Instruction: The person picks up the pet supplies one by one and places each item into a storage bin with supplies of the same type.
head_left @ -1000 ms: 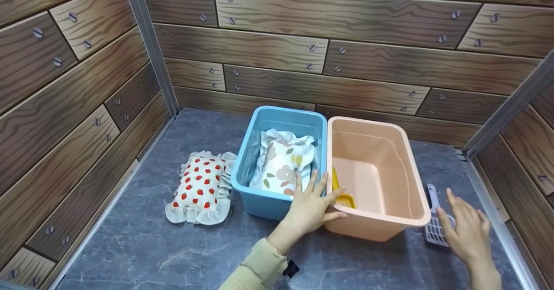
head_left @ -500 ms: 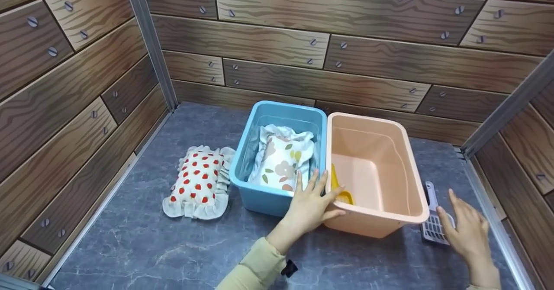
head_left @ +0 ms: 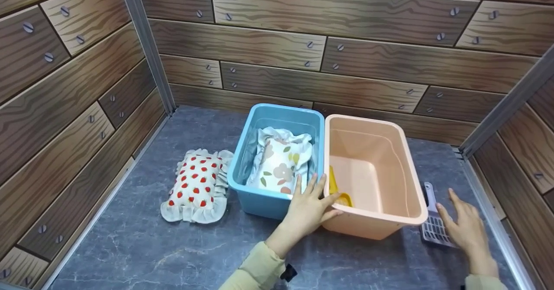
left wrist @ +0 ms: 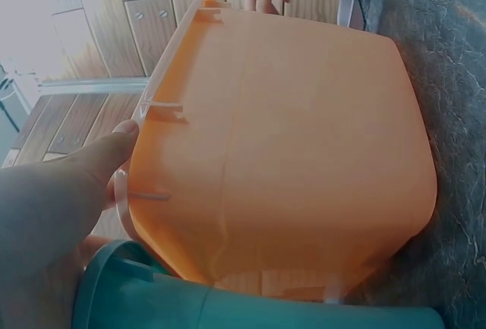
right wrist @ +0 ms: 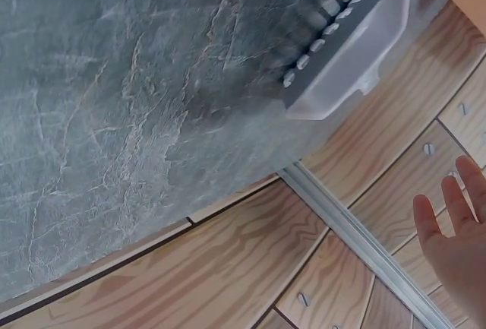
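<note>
My left hand (head_left: pixel 307 205) rests across the adjoining front corners of a blue bin (head_left: pixel 239 187) and a peach bin (head_left: pixel 376 212), fingers spread. In the left wrist view its thumb lies against the rim of the peach bin (left wrist: pixel 304 116). Inside the blue bin is a ruffled floral pillow (head_left: pixel 277 164). A yellow scoop (head_left: pixel 333 182) leans in the near left corner of the peach bin. At the right, my right hand (head_left: pixel 467 227), fingers extended, hovers beside a pale slotted litter scoop (head_left: pixel 434 229), partly overlapping it. The right wrist view shows that scoop (right wrist: pixel 357 59) apart from the fingers.
A ruffled strawberry-print pillow (head_left: pixel 197 182) lies on the dark marbled surface (head_left: pixel 130 246) left of the blue bin. Wood-patterned walls (head_left: pixel 268 52) with metal corner strips (head_left: pixel 149 43) enclose the back and both sides.
The head view has shifted slightly. Both hands stay nearly where they were; the right fingers have moved a little relative to the litter scoop. The bins and pillows have not moved.
</note>
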A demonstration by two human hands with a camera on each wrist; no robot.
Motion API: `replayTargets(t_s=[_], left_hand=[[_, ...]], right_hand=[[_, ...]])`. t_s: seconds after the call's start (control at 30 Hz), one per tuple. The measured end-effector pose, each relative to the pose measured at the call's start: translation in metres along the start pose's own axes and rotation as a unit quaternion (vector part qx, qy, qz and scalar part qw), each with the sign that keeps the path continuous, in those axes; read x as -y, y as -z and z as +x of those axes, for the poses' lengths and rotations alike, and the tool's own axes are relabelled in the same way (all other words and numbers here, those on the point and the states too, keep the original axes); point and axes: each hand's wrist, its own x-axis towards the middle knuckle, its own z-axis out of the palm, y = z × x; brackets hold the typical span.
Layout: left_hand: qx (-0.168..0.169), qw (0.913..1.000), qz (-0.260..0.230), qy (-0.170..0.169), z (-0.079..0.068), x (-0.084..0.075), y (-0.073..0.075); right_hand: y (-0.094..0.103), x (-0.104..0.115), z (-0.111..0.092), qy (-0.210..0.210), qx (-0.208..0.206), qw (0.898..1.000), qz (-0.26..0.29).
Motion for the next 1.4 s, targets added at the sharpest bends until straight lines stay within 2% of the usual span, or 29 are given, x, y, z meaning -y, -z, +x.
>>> replayTargets(t_s=[0.2,0.5,0.77,1.07,1.4], left_hand=[[-0.008,1.0000,-0.003,-0.003,0.000,0.001,0.000],[-0.017,0.9998,0.001,-0.005,-0.002,0.001,-0.004],[-0.026,0.9996,0.003,-0.011,-0.002,0.002,-0.005],[-0.044,0.9986,0.016,-0.026,-0.003,0.004,-0.009],[-0.041,0.9988,0.011,-0.023,-0.001,0.005,-0.008]], right_hand=[[-0.004,-0.011,0.008,-0.018,0.029,0.999,0.003],[-0.010,-0.037,0.018,-0.056,0.065,0.996,0.039],[-0.010,-0.049,0.030,-0.110,0.126,0.984,0.064],[-0.011,-0.055,0.042,-0.123,0.173,0.973,0.087],[-0.019,-0.054,0.053,-0.107,0.192,0.972,0.081]])
